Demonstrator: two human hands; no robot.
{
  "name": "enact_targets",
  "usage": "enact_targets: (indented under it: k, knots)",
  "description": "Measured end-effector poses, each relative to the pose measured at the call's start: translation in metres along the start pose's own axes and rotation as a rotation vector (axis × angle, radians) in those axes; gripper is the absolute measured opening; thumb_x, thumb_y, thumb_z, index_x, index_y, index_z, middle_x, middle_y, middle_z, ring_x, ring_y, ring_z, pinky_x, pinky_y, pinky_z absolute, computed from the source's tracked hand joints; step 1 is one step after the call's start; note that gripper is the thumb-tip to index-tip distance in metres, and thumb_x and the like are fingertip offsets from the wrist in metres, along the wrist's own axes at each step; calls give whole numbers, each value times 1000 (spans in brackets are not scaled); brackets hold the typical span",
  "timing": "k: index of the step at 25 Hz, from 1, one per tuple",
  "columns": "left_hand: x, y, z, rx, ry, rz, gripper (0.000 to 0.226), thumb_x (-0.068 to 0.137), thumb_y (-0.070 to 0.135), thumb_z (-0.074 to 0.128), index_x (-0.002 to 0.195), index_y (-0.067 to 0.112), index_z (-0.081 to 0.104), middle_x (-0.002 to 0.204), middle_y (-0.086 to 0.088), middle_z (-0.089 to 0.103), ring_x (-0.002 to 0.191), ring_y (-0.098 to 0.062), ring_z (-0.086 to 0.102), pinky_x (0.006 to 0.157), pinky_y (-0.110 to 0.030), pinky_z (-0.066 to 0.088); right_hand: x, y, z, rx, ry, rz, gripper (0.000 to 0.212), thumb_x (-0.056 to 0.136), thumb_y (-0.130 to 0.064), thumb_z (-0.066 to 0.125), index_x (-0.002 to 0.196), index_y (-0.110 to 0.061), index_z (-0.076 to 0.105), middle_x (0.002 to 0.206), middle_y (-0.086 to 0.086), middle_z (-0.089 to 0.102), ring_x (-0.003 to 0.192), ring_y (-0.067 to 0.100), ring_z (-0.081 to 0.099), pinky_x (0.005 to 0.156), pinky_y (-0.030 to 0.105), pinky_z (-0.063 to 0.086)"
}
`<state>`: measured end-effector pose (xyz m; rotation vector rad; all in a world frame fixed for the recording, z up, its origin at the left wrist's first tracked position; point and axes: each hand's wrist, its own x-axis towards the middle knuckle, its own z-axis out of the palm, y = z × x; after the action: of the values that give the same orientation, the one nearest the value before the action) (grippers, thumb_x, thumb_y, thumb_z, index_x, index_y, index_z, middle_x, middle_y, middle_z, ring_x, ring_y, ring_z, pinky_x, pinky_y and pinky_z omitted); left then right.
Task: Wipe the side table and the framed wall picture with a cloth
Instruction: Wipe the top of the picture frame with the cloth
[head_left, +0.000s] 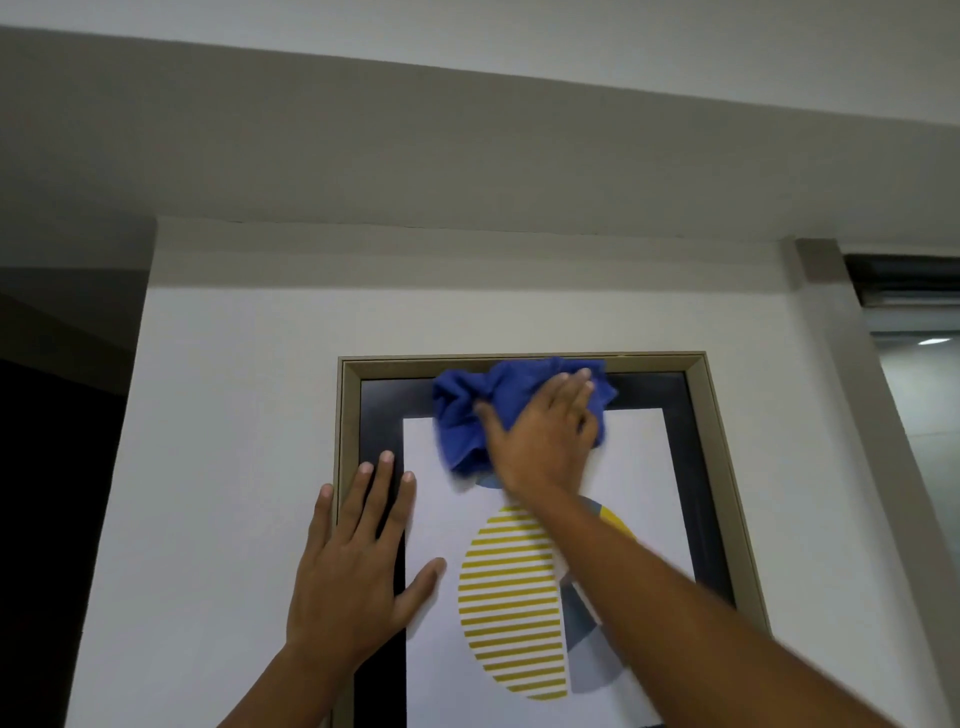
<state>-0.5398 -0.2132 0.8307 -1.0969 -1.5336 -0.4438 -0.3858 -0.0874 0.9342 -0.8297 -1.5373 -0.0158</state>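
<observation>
Head view: right hand (540, 436) presses cloth (467, 415) on picture (675, 467).

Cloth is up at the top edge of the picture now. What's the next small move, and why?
Probably sweep the cloth sideways along the top of the picture. The right hand presses it flat near the top centre, so both upper corners lie uncovered. The left hand lies open on the left frame edge, apparently steadying it, and should stay there.
</observation>
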Motion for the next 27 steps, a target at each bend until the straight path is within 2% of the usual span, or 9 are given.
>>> enact_targets:
  k: [3, 6, 11, 14, 17, 19, 21, 24, 27]
  knots:
    - [1, 2, 3, -22, 2, -10, 88, 89, 72, 31, 156, 16, 22, 166, -10, 17, 152, -31, 14, 120, -56, 13, 42, 68, -22, 2, 64, 171, 112, 84, -76, 39, 153, 6, 5, 163, 26, 1, 152, 37, 3, 119, 49, 13]
    - [1, 4, 2, -19, 14, -15, 87, 90, 73, 28, 155, 15, 25, 165, -10, 19, 151, -32, 17, 119, -57, 13, 56, 90, -29, 24, 130, 158, 111, 85, -71, 47, 153, 6, 4, 163, 26, 1, 152, 37, 4, 119, 51, 16]
    - [0, 5, 5, -24, 40, -15, 88, 88, 70, 37, 156, 15, 24, 165, -12, 20, 152, -30, 14, 121, -53, 9, 16, -3, -3, 111, 66, -38, 109, 86, -67, 49, 154, 2, -1, 162, 28, -7, 151, 41, -3, 120, 51, 15]
    - [-1, 2, 6, -24, 44, -9, 78, 87, 65, 43, 145, 12, 47, 149, -15, 50, 142, -34, 33, 124, -50, 7, -23, -82, 23, 192, -9, -181, 111, 85, -65, 50, 154, 2, -5, 160, 28, -16, 150, 41, -14, 121, 49, 6]
    - [-2, 0, 4, -30, 41, -17, 73, 86, 62, 45, 139, 12, 54, 141, -13, 57, 139, -32, 37, 124, -48, 7, -31, -109, 31, 212, -27, -147, 111, 85, -64, 50, 153, 1, -9, 160, 26, -20, 149, 40, -17, 122, 49, 3]
    - [-2, 1, 3, -22, 38, -23, 76, 89, 65, 39, 144, 14, 48, 147, -13, 52, 142, -33, 35, 124, -50, 8, -26, -91, 30, 165, -24, -172, 113, 84, -70, 46, 153, 0, -10, 161, 24, -20, 150, 37, -17, 122, 46, 1]
    - [-2, 2, 3, -11, 33, -22, 82, 89, 68, 36, 153, 16, 34, 159, -12, 36, 149, -30, 25, 123, -52, 9, -14, -57, 23, 117, 19, -149, 115, 83, -75, 42, 154, -1, -10, 161, 23, -18, 151, 36, -15, 121, 45, 3]
    - [-1, 1, 4, 7, 23, -20, 88, 90, 71, 33, 157, 17, 18, 167, -9, 14, 153, -27, 11, 121, -54, 10, 20, 4, 4, 65, 86, 5, 115, 83, -74, 45, 153, 2, -7, 162, 26, -12, 151, 40, -7, 120, 50, 11]
    - [-2, 2, 6, -1, 8, -24, 89, 90, 73, 31, 158, 18, 15, 167, -9, 11, 153, -28, 8, 121, -55, 8, 49, 64, -23, 44, 70, 162, 116, 83, -73, 45, 153, 4, -5, 162, 28, -6, 151, 40, -3, 120, 51, 10]
